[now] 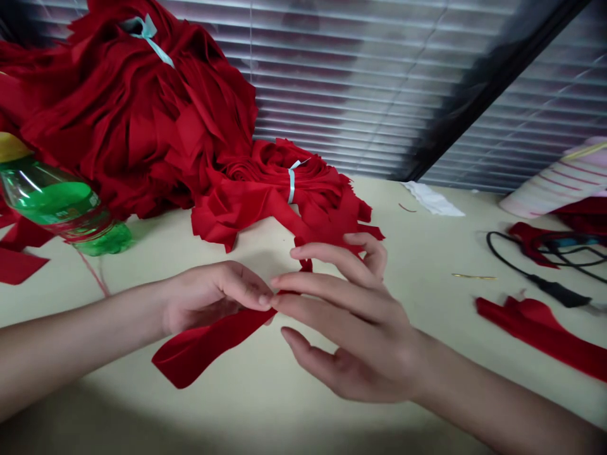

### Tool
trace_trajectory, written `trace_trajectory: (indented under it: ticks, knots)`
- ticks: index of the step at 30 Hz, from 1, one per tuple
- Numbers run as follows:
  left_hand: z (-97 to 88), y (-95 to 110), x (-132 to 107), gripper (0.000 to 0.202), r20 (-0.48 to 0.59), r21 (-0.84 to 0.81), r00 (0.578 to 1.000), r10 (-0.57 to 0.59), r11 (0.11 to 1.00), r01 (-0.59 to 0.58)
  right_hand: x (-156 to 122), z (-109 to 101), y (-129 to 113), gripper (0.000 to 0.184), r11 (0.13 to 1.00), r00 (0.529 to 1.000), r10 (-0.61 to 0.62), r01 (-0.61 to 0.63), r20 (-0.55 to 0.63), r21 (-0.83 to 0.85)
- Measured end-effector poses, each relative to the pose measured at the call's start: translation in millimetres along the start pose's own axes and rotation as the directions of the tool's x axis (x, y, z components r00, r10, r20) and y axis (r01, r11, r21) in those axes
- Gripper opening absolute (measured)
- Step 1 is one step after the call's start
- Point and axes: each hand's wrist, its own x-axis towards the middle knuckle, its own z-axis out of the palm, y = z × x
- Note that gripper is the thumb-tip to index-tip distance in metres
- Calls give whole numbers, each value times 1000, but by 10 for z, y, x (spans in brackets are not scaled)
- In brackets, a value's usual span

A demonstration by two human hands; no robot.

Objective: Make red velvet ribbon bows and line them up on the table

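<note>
My left hand (220,292) is closed in a pinch on a red fabric strip (203,351). The strip is folded into a loop that hangs below the hand, towards the left. A short red end also shows beyond the fingertips, partly behind my right hand (355,322). That hand has its fingers stretched and spread, the middle ones touching the strip beside my left thumb. Its thumb stands apart below. Just past the hands lies a smaller bundle of red fabric pieces (332,196), bound with a pale blue tie (291,183).
A large heap of red fabric (133,120) fills the back left. Before it a green bottle (61,202) leans over. On the right are a black cable (550,287), red fabric (545,328), golden tweezers-like piece (474,276) and thread cone (564,180). Window blinds (332,76) stand behind.
</note>
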Motion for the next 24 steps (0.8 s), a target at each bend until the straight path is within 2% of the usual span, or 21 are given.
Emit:
trace_trajectory:
  ticks: [6, 9, 11, 14, 16, 18, 20, 21, 24]
  knots:
    - [3, -77, 17, 18, 64, 10, 998, -17, 1000, 17, 52, 13, -32, 23, 998, 996, -15, 9, 91, 63]
    - [-1, -93, 24, 21, 82, 40, 996, -33, 999, 29, 72, -45, 82, 16, 965, 986, 44, -84, 163, 249]
    - [-7, -91, 30, 25, 101, 70, 994, -39, 997, 32, 69, -97, 236, 27, 865, 950, 154, -262, 270, 427]
    - [-22, -89, 45, 28, 118, 104, 992, -48, 994, 35, 47, -161, 517, 47, 585, 852, 238, -509, 466, 631]
    - [-38, -97, 58, 29, 119, 121, 991, -68, 991, 54, 30, -184, 669, 46, 399, 791, 275, -611, 547, 684]
    - [-54, -107, 71, 29, 113, 138, 990, -87, 988, 71, 20, -192, 763, 41, 268, 725, 331, -685, 603, 677]
    - [-65, -107, 82, 28, 107, 153, 990, -95, 985, 78, 13, -192, 809, 37, 208, 672, 368, -734, 643, 647]
    - [-66, -102, 84, 27, 101, 159, 991, -93, 984, 76, 8, -194, 823, 37, 204, 662, 380, -741, 646, 640]
    - [-41, -66, 77, 26, 54, 163, 996, -73, 985, 63, -26, -225, 873, 31, 239, 679, 445, -718, 584, 653]
